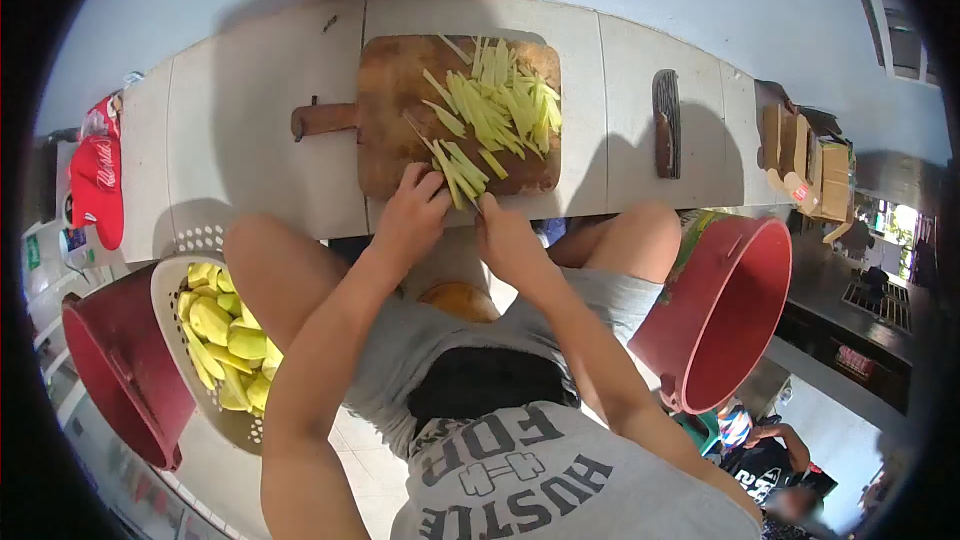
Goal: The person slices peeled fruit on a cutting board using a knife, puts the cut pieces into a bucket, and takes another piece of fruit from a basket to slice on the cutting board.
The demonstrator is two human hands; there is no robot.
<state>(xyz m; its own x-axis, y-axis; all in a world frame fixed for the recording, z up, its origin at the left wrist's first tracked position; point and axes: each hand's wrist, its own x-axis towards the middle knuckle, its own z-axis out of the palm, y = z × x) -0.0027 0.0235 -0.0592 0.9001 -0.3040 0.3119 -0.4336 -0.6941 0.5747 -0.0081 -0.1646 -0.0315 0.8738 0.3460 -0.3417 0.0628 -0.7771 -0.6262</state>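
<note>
Near the front edge of a wooden chopping board (390, 80), my left hand (415, 205) is closed with its fingertips against a small bunch of pale green strips (458, 172). Close beside it, my right hand (510, 238) is wrapped round a knife whose handle is hidden. Its thin blade (415, 128) slants up and left along the bunch. A larger heap of cut green strips (500, 100) spreads over the board's right half. The board's handle points left.
A dark-bladed cleaver (666, 125) lies on the tiled counter (270, 80) to the right. By my left knee, a perforated basket (165, 305) holds peeled yellow-green pieces (225, 325). Red buckets (715, 310) flank me. Cardboard boxes (825, 175) stand far right; another person (770, 455) sits lower right.
</note>
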